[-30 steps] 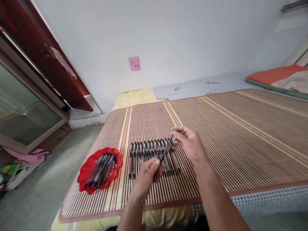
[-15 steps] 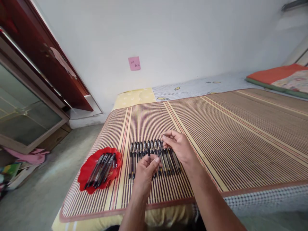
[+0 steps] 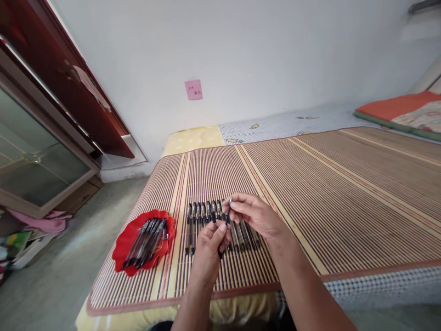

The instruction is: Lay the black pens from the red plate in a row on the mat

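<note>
My left hand (image 3: 212, 239) is closed around pen parts: a black-gripped pen piece (image 3: 214, 217) rises between the fingers, and a slim dark pen part (image 3: 228, 215) stands by the thumb. Fingertips of my right hand (image 3: 250, 211) pinch a small silvery pen tip (image 3: 230, 201) at the upper end of that dark part. Whether the two touch is too small to tell. Beneath both hands lies a row of black clear-barrelled pens (image 3: 193, 227), side by side on the mat; its middle is partly hidden by the hands.
Left of the row, a red scalloped plate (image 3: 120, 243) bears several more pens (image 3: 146, 241) and small loose parts. Under everything is a striped bamboo mat (image 3: 310, 202) on a bed. Folded bedding (image 3: 399, 110) lies far right; a pink note (image 3: 193, 89) sticks to the wall.
My right hand has come slightly down and left, bringing the silvery tip closer to the dark part's top. My left hand stays almost in place, still gripping the pen parts.
</note>
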A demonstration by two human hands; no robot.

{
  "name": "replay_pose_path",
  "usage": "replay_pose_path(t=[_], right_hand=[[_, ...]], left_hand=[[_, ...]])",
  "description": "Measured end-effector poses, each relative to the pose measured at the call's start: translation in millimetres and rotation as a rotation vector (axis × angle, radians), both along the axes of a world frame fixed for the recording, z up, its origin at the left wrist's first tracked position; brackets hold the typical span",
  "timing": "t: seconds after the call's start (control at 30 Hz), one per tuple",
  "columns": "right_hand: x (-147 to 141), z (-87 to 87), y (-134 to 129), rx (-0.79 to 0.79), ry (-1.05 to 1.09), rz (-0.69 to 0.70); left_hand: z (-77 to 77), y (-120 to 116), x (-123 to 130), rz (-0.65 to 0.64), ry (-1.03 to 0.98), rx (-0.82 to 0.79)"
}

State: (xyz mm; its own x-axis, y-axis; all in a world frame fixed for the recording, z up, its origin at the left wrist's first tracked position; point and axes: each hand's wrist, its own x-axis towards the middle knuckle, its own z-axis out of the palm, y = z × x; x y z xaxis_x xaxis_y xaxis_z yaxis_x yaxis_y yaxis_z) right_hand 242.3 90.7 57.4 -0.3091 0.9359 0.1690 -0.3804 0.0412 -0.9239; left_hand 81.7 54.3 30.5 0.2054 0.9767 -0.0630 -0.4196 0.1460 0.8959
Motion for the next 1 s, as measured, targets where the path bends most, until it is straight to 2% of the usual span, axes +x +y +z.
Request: replay_pose_path(t=[0.13,0.23,0.4,0.6,0.77,0.87,0.93,1.0], right_hand=[[-4,2.1,-2,0.042,-0.069,-0.036],[-8,3.4,-2,0.023,-0.026,-0.053],[-18,1.8,0,0.037,-0.018,-0.160],[-25,9.4,-5,0.064,-0.153,-0.320],[-34,6.7,-10,0.009,-0.292,-0.246],[-40,5.0,-11,0.027,-0.344,-0.225],[-37,6.7,-11,0.047,-0.372,-0.218],[-25,9.1,-10,0.048,-0.384,-0.210]], left_hand=[[-0.2,0,1,0.055,0.005,0.013],[-0.9,0,1,0.080,0.003,0.028],[-4.8,2,-1,0.101,0.027,0.044],[-4.6,0,-7,0.178,0.305,0.131],[2.5,-5,-5,0.258,0.468,0.263],[7.0,-8,-3,0.294,0.542,0.311],[9.9,-10,-2,0.252,0.579,0.330],[12.4,-12,-2,0.150,0.574,0.334]])
